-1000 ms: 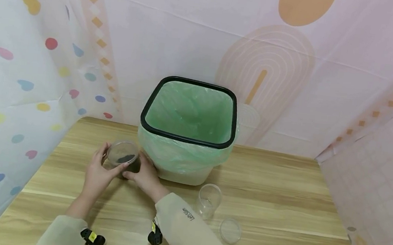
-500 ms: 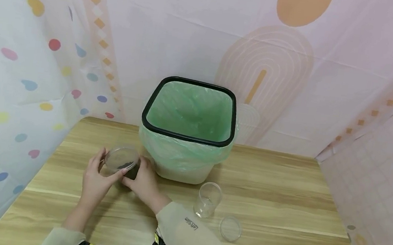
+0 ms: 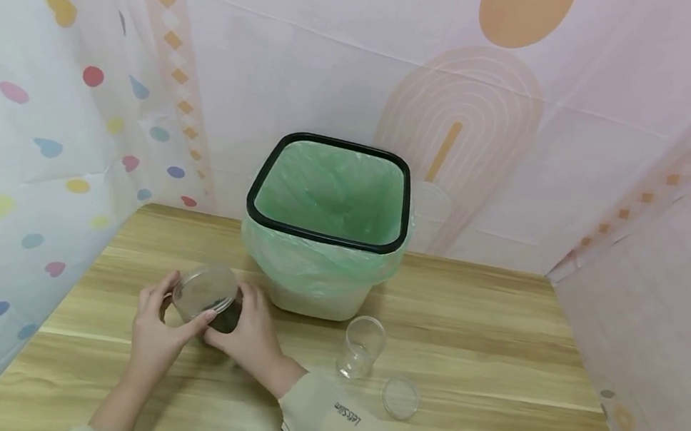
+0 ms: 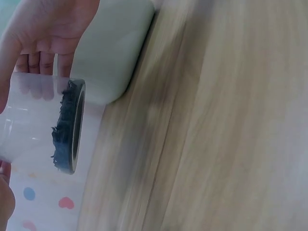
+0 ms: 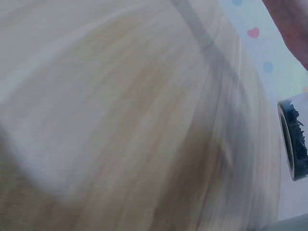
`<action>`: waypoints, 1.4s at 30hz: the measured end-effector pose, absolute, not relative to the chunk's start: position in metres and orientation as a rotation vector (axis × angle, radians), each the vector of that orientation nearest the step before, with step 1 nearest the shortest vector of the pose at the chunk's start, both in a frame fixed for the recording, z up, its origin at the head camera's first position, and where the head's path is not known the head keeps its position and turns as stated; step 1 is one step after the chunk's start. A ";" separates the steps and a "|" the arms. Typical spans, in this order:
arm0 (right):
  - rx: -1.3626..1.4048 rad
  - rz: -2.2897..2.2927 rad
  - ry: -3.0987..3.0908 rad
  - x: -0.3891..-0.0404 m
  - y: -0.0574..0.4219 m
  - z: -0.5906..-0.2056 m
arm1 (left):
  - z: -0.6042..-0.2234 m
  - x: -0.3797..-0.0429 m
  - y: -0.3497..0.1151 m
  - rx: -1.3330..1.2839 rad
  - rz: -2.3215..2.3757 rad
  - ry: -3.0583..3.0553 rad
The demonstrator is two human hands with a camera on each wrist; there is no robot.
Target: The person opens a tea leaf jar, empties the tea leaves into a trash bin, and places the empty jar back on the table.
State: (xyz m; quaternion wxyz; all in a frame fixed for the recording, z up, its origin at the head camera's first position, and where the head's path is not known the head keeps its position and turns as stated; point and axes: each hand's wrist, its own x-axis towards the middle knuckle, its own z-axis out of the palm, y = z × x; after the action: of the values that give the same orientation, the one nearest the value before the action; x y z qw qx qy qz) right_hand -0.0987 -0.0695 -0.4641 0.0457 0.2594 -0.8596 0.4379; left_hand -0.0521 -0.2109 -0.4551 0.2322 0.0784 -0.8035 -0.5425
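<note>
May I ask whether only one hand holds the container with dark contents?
No, the left hand and right hand both hold the container.

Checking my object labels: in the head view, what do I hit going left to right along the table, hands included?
Left hand, held cup, right hand, second cup, round lid. Bin left out: its span overlaps the right hand and second cup.

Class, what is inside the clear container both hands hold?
Dark, ragged material lies at the bottom of the clear container. The left hand and right hand cover parts of its sides; anything within that material is hidden.
</note>
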 end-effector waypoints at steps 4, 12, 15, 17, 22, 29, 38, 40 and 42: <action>0.793 1.374 -2.573 -0.090 -0.061 -0.467 | -0.453 -0.043 -0.202 0.193 -1.501 -2.197; 0.697 1.433 -2.556 -0.072 -0.044 -0.461 | -0.451 -0.031 -0.183 0.102 -1.569 -2.120; 0.656 1.492 -2.552 -0.066 -0.036 -0.455 | -0.447 -0.027 -0.177 0.011 -1.633 -2.065; 0.644 1.517 -2.535 -0.062 -0.030 -0.451 | -0.445 -0.025 -0.173 -0.065 -1.671 -2.021; 0.695 1.473 -2.462 -0.058 -0.013 -0.445 | -0.443 -0.019 -0.165 -0.246 -1.704 -1.951; 0.754 1.509 -2.387 -0.051 0.004 -0.442 | -0.440 -0.014 -0.157 -0.442 -1.822 -1.822; 0.826 1.548 -2.306 -0.038 0.028 -0.438 | -0.441 -0.001 -0.143 -0.343 -1.916 -1.971; 0.856 1.528 -2.272 -0.036 0.033 -0.437 | -0.441 0.000 -0.140 -0.361 -1.921 -2.000; 0.878 1.514 -2.244 -0.035 0.038 -0.437 | -0.440 0.001 -0.137 -0.387 -1.910 -2.043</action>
State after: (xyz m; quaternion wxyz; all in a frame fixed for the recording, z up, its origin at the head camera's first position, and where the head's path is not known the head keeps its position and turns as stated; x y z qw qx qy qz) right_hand -0.0345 0.0382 -0.4368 0.1474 0.3053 -0.7799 0.5261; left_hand 0.0012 -0.1375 -0.4401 0.1585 -0.1353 -0.7145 -0.6679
